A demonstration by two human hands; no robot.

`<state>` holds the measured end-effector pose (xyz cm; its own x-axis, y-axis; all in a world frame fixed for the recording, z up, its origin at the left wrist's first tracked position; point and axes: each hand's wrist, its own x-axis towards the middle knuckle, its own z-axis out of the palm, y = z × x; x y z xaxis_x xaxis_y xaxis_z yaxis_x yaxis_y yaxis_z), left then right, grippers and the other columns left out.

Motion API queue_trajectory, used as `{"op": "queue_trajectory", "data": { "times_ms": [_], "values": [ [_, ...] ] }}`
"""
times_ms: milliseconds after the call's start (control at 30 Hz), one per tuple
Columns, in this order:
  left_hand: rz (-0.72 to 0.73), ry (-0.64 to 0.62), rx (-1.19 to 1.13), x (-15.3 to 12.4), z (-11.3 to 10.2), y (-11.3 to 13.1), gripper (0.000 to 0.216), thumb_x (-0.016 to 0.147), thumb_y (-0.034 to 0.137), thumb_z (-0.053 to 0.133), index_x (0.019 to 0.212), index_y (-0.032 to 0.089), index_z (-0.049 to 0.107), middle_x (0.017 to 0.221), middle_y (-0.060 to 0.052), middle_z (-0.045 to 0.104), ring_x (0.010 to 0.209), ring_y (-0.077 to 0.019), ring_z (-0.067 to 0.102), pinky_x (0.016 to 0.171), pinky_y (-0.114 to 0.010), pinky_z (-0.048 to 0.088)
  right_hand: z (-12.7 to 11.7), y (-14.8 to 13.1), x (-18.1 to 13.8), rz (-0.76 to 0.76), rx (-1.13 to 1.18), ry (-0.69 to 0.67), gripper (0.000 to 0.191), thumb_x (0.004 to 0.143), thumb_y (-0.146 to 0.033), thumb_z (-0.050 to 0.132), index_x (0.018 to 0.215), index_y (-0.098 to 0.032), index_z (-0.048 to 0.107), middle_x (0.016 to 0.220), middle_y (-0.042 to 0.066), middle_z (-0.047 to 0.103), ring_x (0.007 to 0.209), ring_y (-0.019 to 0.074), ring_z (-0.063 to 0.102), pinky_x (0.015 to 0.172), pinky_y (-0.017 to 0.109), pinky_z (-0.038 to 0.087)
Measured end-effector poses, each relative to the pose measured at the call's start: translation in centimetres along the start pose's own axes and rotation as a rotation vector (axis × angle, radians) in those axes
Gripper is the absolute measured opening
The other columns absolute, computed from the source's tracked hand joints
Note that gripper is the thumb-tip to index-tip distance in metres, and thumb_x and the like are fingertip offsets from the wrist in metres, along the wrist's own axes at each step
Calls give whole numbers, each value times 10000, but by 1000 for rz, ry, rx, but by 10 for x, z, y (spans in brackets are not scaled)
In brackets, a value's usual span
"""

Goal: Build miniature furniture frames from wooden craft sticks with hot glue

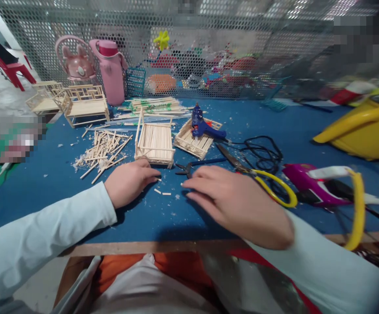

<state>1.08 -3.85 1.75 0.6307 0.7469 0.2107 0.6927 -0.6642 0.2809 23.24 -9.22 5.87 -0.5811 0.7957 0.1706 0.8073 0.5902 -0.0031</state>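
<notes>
My left hand (128, 181) rests on the blue table mat (58, 174), fingers curled, its fingertips touching a short wooden stick piece (158, 179). My right hand (231, 203) lies flat with fingers stretched toward two small stick bits (162, 192) between the hands. Just beyond the left hand stands a small stick-built frame (154, 140). A second stick frame (192, 140) lies to its right with a blue glue gun (200, 125) on it. Small black pliers (189, 167) lie just past my right fingertips.
Loose sticks (106, 150) are piled at left; long stick bundles (153, 106) lie further back. Finished miniature chairs (84, 104) stand far left by a pink bottle (110, 69). Yellow-handled scissors (264, 181), a black cable (261, 150) and a yellow container (362, 131) are at right. Mesh fence behind.
</notes>
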Motion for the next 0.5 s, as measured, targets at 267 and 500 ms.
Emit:
{"op": "queue_trajectory", "data": {
  "times_ms": [267,500],
  "values": [
    [-85,5,62,2,12,14,222,882,184,453,818,165,665,820,-61,603,747,-184,602,665,-286,472,33,-13,37,8,162,-188,124,847,-231,569,799,-195,677,837,41,668,808,173,608,669,268,393],
    [-6,509,-60,-15,10,13,186,898,140,416,947,136,595,840,-65,622,785,-164,594,721,-283,497,38,3,31,130,563,198,118,876,-196,458,814,-179,557,678,11,634,632,127,591,637,244,424]
  ]
}}
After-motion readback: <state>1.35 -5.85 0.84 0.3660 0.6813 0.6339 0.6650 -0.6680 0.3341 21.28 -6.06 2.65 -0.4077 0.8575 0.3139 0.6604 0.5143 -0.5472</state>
